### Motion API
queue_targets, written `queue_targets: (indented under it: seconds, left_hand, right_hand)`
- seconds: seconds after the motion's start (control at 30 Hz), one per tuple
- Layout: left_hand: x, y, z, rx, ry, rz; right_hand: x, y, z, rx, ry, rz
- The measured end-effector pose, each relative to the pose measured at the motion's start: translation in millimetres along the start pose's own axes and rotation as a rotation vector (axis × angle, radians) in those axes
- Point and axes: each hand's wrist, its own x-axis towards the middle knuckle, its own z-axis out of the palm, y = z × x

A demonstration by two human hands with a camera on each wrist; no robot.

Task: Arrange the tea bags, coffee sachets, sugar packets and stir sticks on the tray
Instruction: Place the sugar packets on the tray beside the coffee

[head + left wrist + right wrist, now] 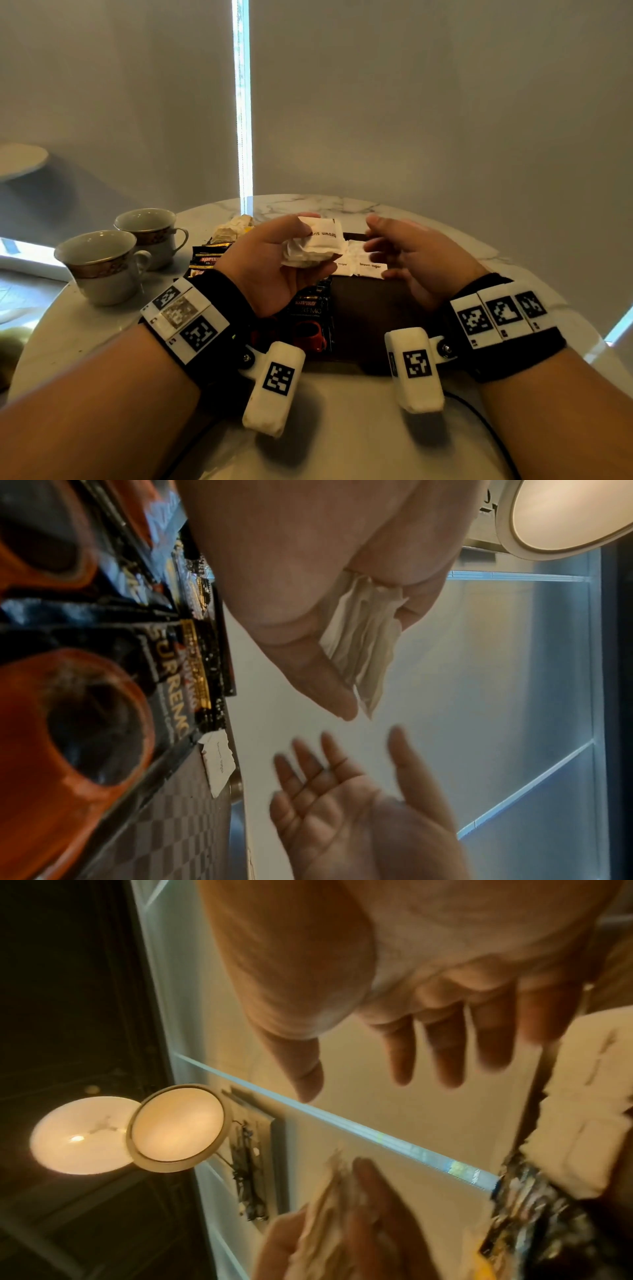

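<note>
Head view shows the left hand (274, 263) raised above the tray, its thumb and fingers pinching a small bundle of white paper brown-sugar packets (315, 245); the left wrist view confirms several thin packets (363, 647) are fanned between thumb and fingers. The right hand (407, 263) is just beside it, with nothing in it, fingers spread and relaxed, palm turned to the left hand. I judge it is about to take one packet from the bundle, so the left hand serves as a holder while the right hand lays packets one by one. Under the right hand's fingers, two white sugar packets (363, 265) lie flat and side by side on the dark brown rectangular tray (370, 308), which looks like the start of a row. Below the left hand, black coffee sachets with a red cup picture (310, 322) lie on the tray, and more black sachets (205, 262) lie to the left of that hand. Beyond the left hand there is a pile of pale, crumpled packets (233, 228), maybe tea bags, I cannot tell. No stir sticks are visible. Further left stand two white ceramic cups with gold bands (102, 263). All rests on a round white marble table (335, 442) before grey window blinds (428, 102), with a bright gap between them.
</note>
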Motion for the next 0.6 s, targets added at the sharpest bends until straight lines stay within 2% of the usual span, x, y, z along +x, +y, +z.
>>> queue_targets:
  seconds: [0.07,0.13,0.3,0.6]
  left_hand:
    - [0,-1,2,0.021,-0.020,0.002]
    - [2,-3,3,0.043,-0.023,0.012]
    - [3,-7,5,0.069,-0.048,0.032]
    - [4,-7,3,0.036,-0.083,0.038]
  right_hand:
    - [-7,-4,8,0.138,-0.133,-0.050]
    - [-11,-4,15,0.161,-0.210,-0.076]
    - [-8,0,19,0.165,-0.116,-0.072]
    - [-5,5,21,0.315,-0.086,0.024]
